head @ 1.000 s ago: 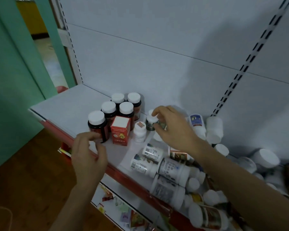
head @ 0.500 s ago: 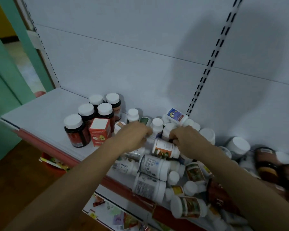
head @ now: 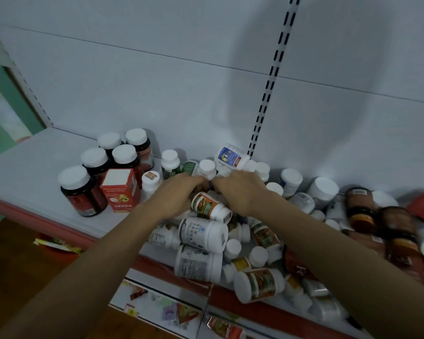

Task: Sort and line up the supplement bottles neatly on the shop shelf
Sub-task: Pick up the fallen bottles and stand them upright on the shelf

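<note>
L hand (head: 179,192) & R hand (head: 238,189) meet knuckle to knuckle over a heap of bottles, backs up, fingers curled down into it. The fingertips are hidden, so can't tell what either has hold of, if anything.

Just beyond where the hands meet: white-capped bottle (head: 207,168), upright, right at the knuckles. Just under the hands, toward the person: orange-label bottle (head: 209,206) on its side, btwn the two wrists. Further that way, big white bottles (head: 201,231) lie stacked by the front edge of the shelf (head: 30,172).

Beyond R hand: blue-label bottle (head: 230,157), tilted on top of the heap, near the foot of the slotted upright (head: 269,81). Right of R hand: more white bottles on their sides, then brown bottles (head: 360,209) lying well apart from it.

Left of L hand: sticker-cap bottle (head: 151,179) just beside it, upright. Then red box (head: 120,189), then five dark bottles (head: 83,192) w/ white caps, upright in a tidy group. Green-label bottle (head: 170,162) stands just beyond L hand.
</note>
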`<state>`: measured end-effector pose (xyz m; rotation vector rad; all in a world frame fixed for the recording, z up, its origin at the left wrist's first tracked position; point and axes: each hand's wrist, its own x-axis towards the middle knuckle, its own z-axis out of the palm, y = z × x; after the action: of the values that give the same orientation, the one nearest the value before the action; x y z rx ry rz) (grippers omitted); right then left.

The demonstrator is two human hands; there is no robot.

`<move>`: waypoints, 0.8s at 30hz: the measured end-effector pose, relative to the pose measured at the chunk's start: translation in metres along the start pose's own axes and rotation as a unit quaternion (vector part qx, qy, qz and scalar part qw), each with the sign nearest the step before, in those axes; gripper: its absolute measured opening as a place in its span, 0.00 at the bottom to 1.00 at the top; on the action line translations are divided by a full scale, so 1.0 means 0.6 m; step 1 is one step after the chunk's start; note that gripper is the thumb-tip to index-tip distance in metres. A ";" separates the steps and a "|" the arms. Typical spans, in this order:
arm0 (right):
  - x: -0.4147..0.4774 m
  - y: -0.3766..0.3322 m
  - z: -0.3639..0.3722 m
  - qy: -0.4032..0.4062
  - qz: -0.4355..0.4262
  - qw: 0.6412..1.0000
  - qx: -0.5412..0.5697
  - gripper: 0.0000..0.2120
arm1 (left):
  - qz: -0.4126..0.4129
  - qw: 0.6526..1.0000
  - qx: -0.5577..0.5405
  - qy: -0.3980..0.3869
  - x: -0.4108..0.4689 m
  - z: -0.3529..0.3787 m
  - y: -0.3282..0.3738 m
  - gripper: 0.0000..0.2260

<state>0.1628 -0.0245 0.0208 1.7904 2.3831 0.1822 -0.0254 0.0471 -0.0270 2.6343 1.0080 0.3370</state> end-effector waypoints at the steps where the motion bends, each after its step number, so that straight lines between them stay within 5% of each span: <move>1: 0.001 -0.003 0.002 0.004 0.002 1.000 -0.008 0.11 | -0.005 1.000 -0.012 0.004 -0.002 0.000 -0.002 0.18; 8: -0.040 0.020 -0.005 0.038 0.044 0.978 0.201 0.13 | -0.022 0.964 -0.159 0.210 -0.055 -0.041 0.037 0.10; 12: -0.132 0.035 -0.012 0.104 0.042 0.965 0.237 0.10 | 0.127 0.983 -0.115 0.066 -0.081 -0.072 0.110 0.03; 15: -0.201 0.043 -0.014 0.038 -0.003 0.973 0.228 0.12 | 0.191 0.981 -0.005 -0.040 -0.078 -0.060 0.146 0.11; 18: -0.229 0.039 -0.002 -0.052 -0.039 0.980 0.185 0.22 | 0.190 0.976 0.079 -0.070 -0.070 -0.036 0.167 0.17; 24: -0.239 0.028 0.025 -0.001 -0.019 0.982 0.190 0.16 | 0.165 0.967 0.154 -0.118 -0.057 -0.010 0.190 0.15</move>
<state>0.2206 -0.1577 0.0165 1.8860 2.5839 -0.2988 0.0173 -0.0557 0.0156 3.0336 0.5815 -0.0749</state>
